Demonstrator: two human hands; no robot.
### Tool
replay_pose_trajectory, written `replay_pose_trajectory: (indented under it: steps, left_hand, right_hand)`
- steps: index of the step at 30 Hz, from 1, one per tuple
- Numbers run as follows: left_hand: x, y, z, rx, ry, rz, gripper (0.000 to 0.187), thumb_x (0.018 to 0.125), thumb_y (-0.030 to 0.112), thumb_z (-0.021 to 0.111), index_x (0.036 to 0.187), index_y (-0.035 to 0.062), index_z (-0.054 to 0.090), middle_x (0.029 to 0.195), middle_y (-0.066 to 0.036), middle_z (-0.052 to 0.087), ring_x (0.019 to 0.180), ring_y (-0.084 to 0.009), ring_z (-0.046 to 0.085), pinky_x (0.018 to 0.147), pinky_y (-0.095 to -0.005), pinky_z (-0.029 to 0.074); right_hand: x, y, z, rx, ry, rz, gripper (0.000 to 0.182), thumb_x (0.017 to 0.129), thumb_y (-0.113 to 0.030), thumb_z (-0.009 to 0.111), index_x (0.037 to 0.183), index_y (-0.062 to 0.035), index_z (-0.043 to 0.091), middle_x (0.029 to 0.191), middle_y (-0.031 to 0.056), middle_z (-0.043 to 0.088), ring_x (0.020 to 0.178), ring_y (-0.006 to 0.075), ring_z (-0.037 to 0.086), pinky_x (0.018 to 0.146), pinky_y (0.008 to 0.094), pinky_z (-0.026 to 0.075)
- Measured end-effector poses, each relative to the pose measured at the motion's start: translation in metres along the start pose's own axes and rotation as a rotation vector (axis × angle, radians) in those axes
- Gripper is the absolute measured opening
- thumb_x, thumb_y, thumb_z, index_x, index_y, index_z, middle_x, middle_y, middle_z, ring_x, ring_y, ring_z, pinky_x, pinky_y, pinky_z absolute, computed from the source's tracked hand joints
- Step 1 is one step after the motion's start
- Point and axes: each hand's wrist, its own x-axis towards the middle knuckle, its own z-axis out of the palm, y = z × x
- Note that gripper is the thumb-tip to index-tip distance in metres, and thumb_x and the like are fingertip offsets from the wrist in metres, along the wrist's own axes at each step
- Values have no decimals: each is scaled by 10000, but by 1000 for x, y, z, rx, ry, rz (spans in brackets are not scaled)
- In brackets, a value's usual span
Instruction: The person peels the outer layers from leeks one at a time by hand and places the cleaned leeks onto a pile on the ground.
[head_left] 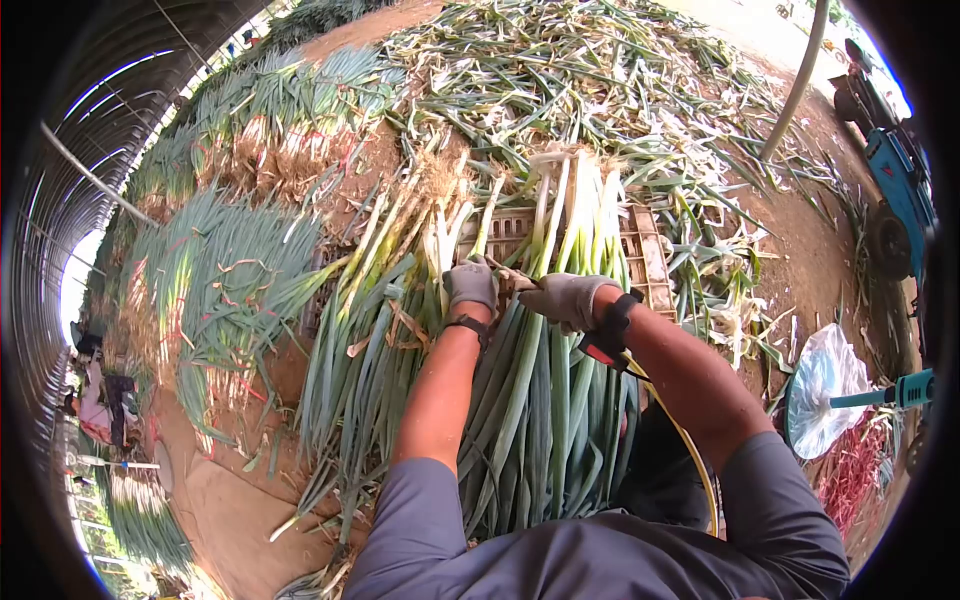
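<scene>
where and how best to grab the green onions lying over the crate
Likely around their pale stems, from above: these lie uncovered, fairly straight and side by side across the crate, while the green leaves spread wider toward the person's body.

Long green onions [562, 375], pale at the stem, lie side by side over a slatted crate [651, 262], roots forward.

I can't see the fingertips of the left grip [471, 285], which curl away from me, and the brown piece [511, 279] between it and the right grip [566, 300] is too small for me to identify. Most of the crate [655, 265] lies hidden under leeks [555, 390], save bits toward its far and right edges. The dark lens rim cuts off my blue vehicle view [895, 185].
</scene>
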Motion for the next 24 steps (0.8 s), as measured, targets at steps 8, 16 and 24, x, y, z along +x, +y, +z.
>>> replay_pose_trajectory:
  steps: [8, 16, 24]
  left_hand:
    - [8, -15, -85, -266, -245, -94, 459, 879, 380, 683, 1254, 123, 619, 1105, -151, 745, 1032, -314, 724, 824, -463, 563]
    - [11, -29, -116, -514, -370, -71, 671, 811, 466, 727, 1348, 87, 591, 1256, -215, 685, 1158, -364, 668, 978, -449, 532]
    - [-35, -33, -110, -656, -412, -103, 788, 857, 492, 718, 1479, 112, 418, 1198, -275, 678, 1112, -440, 656, 960, -471, 520]
  right_hand:
    - [-17, -14, -2, 87, 48, 23, 626, 981, -584, 485, 852, 17, 603, 716, 94, 602, 501, 175, 522, 486, 351, 445]
    - [-2, 6, 3, 272, 141, -75, 709, 955, -668, 497, 902, 26, 632, 748, 110, 633, 543, 193, 604, 467, 352, 479]
    - [17, 2, 1, 221, 172, -52, 670, 967, -580, 481, 1083, 62, 632, 894, 128, 656, 667, 238, 643, 626, 372, 583]
